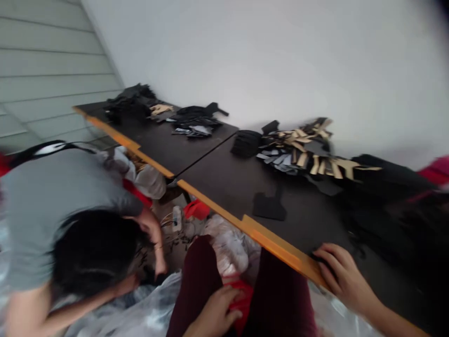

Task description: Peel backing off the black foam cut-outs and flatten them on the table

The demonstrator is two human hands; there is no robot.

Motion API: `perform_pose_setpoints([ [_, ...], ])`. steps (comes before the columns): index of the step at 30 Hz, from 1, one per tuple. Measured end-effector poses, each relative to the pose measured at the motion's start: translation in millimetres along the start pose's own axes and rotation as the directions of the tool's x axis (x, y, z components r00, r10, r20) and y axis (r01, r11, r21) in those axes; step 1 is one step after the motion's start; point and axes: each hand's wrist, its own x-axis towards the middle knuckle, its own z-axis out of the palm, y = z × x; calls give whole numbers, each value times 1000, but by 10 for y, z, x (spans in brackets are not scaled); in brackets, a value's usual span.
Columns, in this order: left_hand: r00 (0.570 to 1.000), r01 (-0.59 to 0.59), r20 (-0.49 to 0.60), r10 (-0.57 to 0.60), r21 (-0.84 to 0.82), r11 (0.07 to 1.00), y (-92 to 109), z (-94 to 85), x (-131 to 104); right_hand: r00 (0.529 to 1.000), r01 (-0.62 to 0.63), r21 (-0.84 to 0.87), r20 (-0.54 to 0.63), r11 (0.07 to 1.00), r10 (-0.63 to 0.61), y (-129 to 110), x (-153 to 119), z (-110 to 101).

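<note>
My left hand [219, 311] rests low between my knees, by a red object [242, 299], its fingers slightly apart with nothing visibly gripped. At the orange front edge [277, 245] of the dark table, my right hand [338, 271] has its fingers curled over a small black item [324, 263], mostly hidden and blurred. A flat black cut piece [270, 206] lies on the table to the left of my right hand. Behind it is a heap of black, grey and tan cut pieces [303, 150].
At the left, a person in a grey shirt [66, 187] bends down, hands near the floor. Further dark piles [196, 119] lie along the table by the wall. Clear plastic bags [228, 245], a power strip [177, 219] and cables are below the table.
</note>
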Motion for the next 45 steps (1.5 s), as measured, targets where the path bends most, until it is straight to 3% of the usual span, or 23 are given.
perform_pose_setpoints([
  [2,989,-101,-102,103,26,995,227,-275,-24,1000,-20,4,10,1000,20,-55,72,-40],
  [4,950,-214,-212,228,86,973,522,-586,97,998,-61,22,26,998,61,-108,135,-76],
  [7,822,-322,-388,416,285,903,951,-953,569,994,-101,59,52,993,98,-177,187,-126],
  [9,757,-292,-438,484,436,851,1132,-1062,1005,992,-116,79,53,990,112,-207,203,-157],
  [13,700,-293,-225,678,776,559,1200,-1042,1756,983,-176,113,66,978,170,-233,237,-210],
  [16,635,-388,-68,770,834,393,1132,-1049,2017,976,-214,132,79,968,205,-239,263,-235],
  [23,544,-447,-18,839,840,308,1094,-1121,2032,962,-262,192,129,946,241,-245,257,-251],
  [30,482,-376,-190,855,837,398,1083,-1033,1960,964,-256,245,135,935,229,-212,218,-261],
  [33,444,-433,-173,879,817,380,1074,-1002,1934,953,-303,231,84,925,291,-137,236,-302],
  [35,438,-486,-136,888,796,361,1077,-985,1932,927,-372,166,18,913,375,5,316,-316],
  [38,460,-534,-86,884,768,353,1089,-975,1932,882,-471,-43,-28,881,470,405,594,-272],
  [42,525,-550,-31,851,750,367,1081,-986,1918,847,-512,-269,0,816,532,1089,1154,-89],
  [45,540,-551,-39,840,739,389,1068,-996,1914,830,-506,-350,52,788,556,1458,1477,29],
])
